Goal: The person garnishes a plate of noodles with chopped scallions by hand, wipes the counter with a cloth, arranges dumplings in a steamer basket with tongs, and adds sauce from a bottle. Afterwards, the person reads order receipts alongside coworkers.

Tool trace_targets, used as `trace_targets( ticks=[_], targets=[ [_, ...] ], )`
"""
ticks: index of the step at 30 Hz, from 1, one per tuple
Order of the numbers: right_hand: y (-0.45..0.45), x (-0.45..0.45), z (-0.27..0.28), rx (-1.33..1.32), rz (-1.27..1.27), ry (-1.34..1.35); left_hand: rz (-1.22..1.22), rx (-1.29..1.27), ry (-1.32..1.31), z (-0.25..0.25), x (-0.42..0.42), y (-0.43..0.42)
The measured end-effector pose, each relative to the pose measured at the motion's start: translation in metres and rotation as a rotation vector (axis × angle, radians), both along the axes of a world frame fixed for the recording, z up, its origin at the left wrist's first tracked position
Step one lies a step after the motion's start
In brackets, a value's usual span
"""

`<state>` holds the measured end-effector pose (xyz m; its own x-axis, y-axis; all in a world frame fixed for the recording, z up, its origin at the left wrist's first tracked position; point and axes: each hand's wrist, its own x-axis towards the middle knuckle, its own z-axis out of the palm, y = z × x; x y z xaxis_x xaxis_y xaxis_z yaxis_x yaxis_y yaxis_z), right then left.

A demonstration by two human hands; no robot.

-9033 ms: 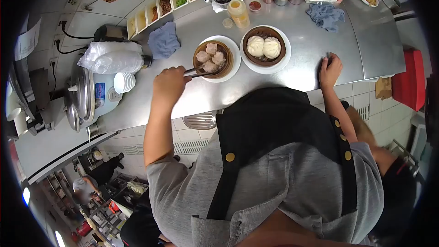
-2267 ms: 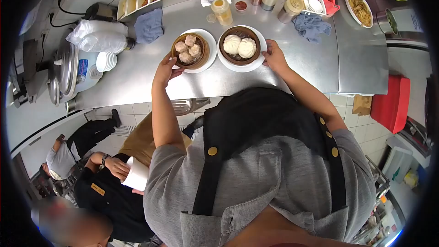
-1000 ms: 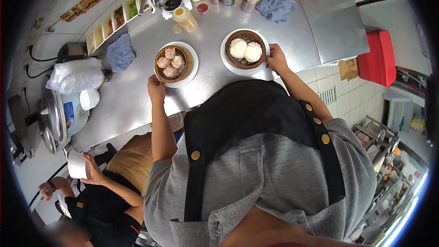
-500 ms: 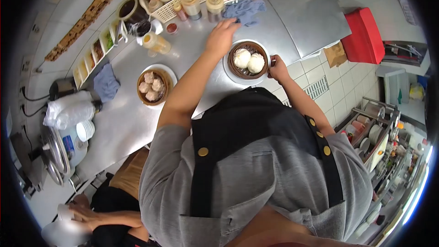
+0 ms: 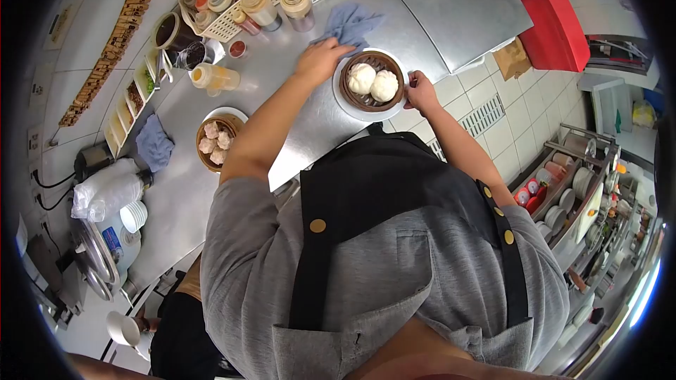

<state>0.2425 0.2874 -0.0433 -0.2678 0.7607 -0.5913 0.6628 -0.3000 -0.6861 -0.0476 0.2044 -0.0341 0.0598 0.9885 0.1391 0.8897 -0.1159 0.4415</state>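
Observation:
A bamboo steamer (image 5: 343, 90) with two white buns (image 5: 384, 86) sits on a white plate (image 5: 354, 114) at the counter's front edge. My right hand (image 5: 422, 93) is closed at the plate's right rim, its fingertips partly hidden. On the other side, my left hand (image 5: 320, 60) has its fingers on the near edge of a crumpled blue cloth (image 5: 352, 22), which lies just behind the plate. Further left, a second steamer (image 5: 230, 124) holds several dumplings (image 5: 215, 142); my left forearm passes in front of part of it.
Squeeze bottles (image 5: 297, 8) and a cream basket (image 5: 227, 28) line the back of the metal counter (image 5: 296, 123). A sauce bottle (image 5: 215, 78), condiment tray (image 5: 129, 116) and another blue cloth (image 5: 154, 142) lie left. A person in black (image 5: 184, 334) is at lower left.
The view has shifted slightly. My left hand has drawn the blue cloth closer to the plate. My right hand stays at the plate's rim.

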Motion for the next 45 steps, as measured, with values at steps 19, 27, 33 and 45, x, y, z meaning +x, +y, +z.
trace_targets(
  ticks=[19,27,33,45],
  targets=[
    [-0.034,-0.109,-0.002,-0.25,-0.391,0.144,0.417,-0.485,-0.039,0.032,0.102,-0.092],
    [-0.031,-0.102,-0.014,-0.424,-0.216,0.241,0.43,-0.529,-0.912,0.03,0.117,-0.058],
    [-0.065,-0.046,0.066,-0.689,0.261,0.281,0.35,-0.22,-1.204,0.051,0.102,-0.161],
    [0.046,-0.036,0.124,0.012,0.295,0.262,1.746,0.31,-0.688,-0.072,-0.033,-0.371]
  ],
)
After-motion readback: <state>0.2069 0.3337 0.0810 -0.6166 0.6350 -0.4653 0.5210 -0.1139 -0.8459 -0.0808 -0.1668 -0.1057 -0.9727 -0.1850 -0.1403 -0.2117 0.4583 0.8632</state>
